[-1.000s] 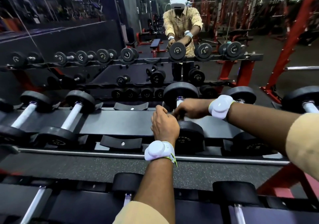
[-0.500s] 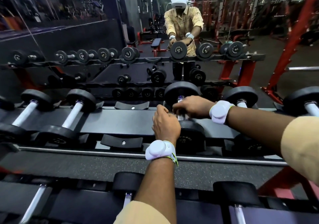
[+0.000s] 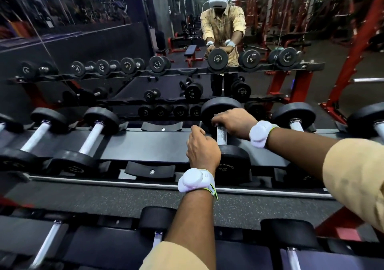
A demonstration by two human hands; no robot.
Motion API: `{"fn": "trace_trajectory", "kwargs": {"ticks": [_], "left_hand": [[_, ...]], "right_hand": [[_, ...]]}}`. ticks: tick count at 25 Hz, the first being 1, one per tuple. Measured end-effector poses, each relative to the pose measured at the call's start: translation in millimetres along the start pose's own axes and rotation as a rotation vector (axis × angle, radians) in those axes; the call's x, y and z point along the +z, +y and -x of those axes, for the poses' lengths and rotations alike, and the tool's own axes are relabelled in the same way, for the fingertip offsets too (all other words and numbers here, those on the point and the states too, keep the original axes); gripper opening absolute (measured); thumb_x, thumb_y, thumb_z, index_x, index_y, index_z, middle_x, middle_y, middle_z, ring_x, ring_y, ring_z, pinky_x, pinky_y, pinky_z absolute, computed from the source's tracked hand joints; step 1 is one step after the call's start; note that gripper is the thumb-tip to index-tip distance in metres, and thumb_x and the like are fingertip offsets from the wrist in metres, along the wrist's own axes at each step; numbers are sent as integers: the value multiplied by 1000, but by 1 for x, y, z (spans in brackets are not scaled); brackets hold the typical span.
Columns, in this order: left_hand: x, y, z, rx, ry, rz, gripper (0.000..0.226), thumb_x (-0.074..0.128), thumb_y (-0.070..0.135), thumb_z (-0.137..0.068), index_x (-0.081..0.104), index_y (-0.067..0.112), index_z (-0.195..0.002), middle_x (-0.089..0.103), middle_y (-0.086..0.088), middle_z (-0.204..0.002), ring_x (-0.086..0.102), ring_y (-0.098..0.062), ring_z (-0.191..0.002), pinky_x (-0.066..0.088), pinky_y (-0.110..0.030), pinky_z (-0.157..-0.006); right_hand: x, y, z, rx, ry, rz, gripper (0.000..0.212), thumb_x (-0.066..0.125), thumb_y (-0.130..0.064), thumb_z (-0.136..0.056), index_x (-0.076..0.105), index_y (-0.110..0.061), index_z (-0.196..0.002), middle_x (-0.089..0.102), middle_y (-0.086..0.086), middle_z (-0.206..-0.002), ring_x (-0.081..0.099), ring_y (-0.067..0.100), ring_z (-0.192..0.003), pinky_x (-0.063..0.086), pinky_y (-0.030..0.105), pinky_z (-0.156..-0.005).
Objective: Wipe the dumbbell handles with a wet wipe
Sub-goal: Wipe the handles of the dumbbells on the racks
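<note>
Head camera: well left of the dumbbell handle, another dumbbell lies on the rack. Just left of the handle's near end, the left hand is curled; whether it grasps anything cannot be told. The handle lies on the rack between its black heads. The right hand clasps its far end. Right of the handle rests a third dumbbell.

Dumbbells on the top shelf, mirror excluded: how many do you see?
6 dumbbells: one cut at the left edge, two left of centre, one under the left hand and right hand, two further right. Others may lie outside the frame.
</note>
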State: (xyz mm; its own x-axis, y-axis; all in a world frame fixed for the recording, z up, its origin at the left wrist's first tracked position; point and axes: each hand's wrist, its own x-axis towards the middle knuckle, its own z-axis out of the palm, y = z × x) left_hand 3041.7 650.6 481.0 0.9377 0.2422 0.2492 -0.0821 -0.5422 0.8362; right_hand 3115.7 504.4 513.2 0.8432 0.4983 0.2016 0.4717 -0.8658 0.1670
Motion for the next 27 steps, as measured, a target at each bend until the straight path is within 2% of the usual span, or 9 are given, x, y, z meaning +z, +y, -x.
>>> {"fn": "trace_trajectory", "kwargs": {"ticks": [4, 8, 11, 13, 16, 18, 22, 25, 27], "left_hand": [[0, 0, 0, 3, -2, 9, 17, 37, 4, -87, 45, 16, -97, 61, -12, -100, 51, -37, -100, 39, -44, -80], [-1, 1, 1, 2, -5, 17, 17, 36, 5, -87, 45, 15, -98, 61, -12, -98, 51, -37, -100, 41, -46, -81], [-2, 0, 1, 7, -7, 8, 17, 36, 5, -87, 45, 16, -97, 61, -12, -97, 51, -37, -98, 41, -45, -79], [-1, 0, 0, 11, -9, 12, 17, 36, 5, -88, 44, 16, -97, 61, -12, -96, 52, -38, -97, 41, -46, -78], [-1, 0, 1, 12, -11, 6, 16, 37, 6, -88, 44, 17, -98, 61, -13, -96, 52, -38, -97, 40, -45, -77], [0, -1, 1, 18, -10, 6, 17, 38, 5, -88, 45, 16, -99, 61, -14, -97, 52, -38, -96, 39, -45, -76], [-1, -3, -1, 14, 2, 17, 19, 37, 4, -87, 45, 15, -100, 61, -14, -97, 51, -38, -93, 37, -43, -74], [0, -1, 2, 46, 6, 14, 18, 37, 4, -87, 45, 15, -99, 61, -15, -94, 50, -38, -90, 34, -41, -71], [0, 0, 2, 41, 18, 13, 19, 37, 4, -87, 45, 14, -100, 61, -15, -93, 50, -38, -90, 33, -41, -70]], "right_hand": [[17, -1, 11, 67, 141, -161, 38, 40, -25, -83, 66, -34, -110, 62, -19, -128, 64, 19, -108, 52, 35, -76], [41, -11, 25, 377, 389, -484, 36, 59, -13, -88, 71, -35, -113, 68, -12, -119, 66, 15, -102, 51, 26, -85], [37, -24, 31, 557, 393, -776, 28, 63, -14, -89, 75, -30, -109, 72, -6, -111, 65, 7, -103, 45, 15, -89], [31, -22, 27, 808, 417, -852, 20, 67, -20, -87, 77, -23, -104, 74, -1, -107, 66, 14, -105, 47, 19, -87], [20, -20, 7, 1374, 342, -883, 32, 68, -21, -82, 72, -4, -109, 70, 16, -112, 63, 33, -109, 49, 31, -87], [12, -30, -11, 1349, 266, -939, 36, 62, -17, -86, 65, 5, -114, 66, 21, -118, 61, 36, -113, 48, 34, -88], [20, -39, -23, 1196, 148, -992, 35, 54, -18, -92, 63, 6, -117, 65, 20, -120, 60, 36, -112, 46, 33, -83], [24, -31, -14, 1295, 334, -1125, 33, 57, -13, -83, 64, 5, -109, 66, 20, -115, 61, 29, -97, 45, 33, -79], [19, -31, -16, 1284, 385, -1178, 30, 55, -10, -84, 63, 6, -107, 65, 23, -114, 61, 34, -98, 47, 35, -82]]}}
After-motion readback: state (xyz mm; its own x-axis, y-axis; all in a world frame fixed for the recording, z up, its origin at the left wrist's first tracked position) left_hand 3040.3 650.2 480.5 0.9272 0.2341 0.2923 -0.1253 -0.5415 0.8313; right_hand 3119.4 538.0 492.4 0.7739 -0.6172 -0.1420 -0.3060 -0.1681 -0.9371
